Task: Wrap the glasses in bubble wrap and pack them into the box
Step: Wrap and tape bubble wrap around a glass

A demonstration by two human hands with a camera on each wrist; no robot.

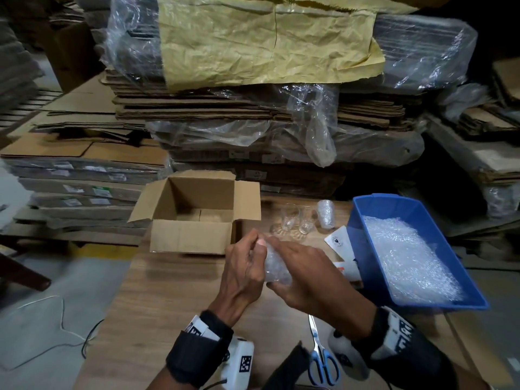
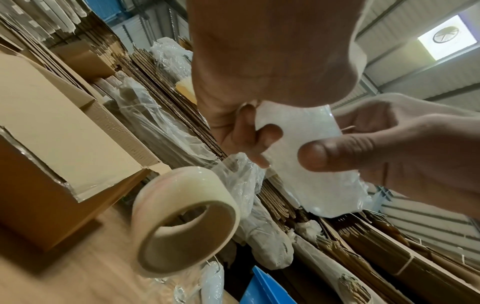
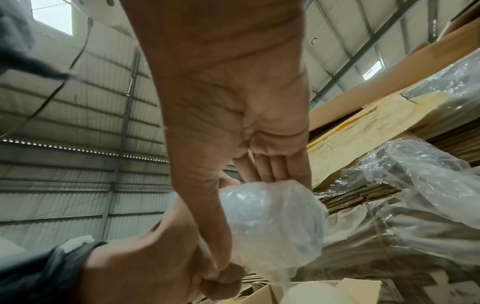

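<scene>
Gripping a bundle of cloudy, dimpled bubble wrap above the wood-grain table, both hands work at its surface. The left hand curls its fingers against the bundle's left side, thumb and forefinger pinched together near the top. The right hand cups the bundle from the right and below, its thumb pressed on the film in the left wrist view. Whether a glass sits inside cannot be told; the wrap is too milky.

Just behind the hands stands the box, plain brown corrugated card, square, its four flaps folded outward and its floor bare. To its right two clear glasses stand upright, close together, smooth and tapered. Beside them stands a wrapped glass, a knobbly translucent cylinder. Further right a blue plastic bin, rectangular with sloped walls, holds a heap of crinkled bubble wrap. White cards lie between the glasses and the bin.

Scissors with steel blades and blue loop handles lie on the near table edge. A roll of pale tape on a card core shows in the left wrist view, blurred. Flattened cartons under wrinkled clear film and creased yellow paper stack up behind.
</scene>
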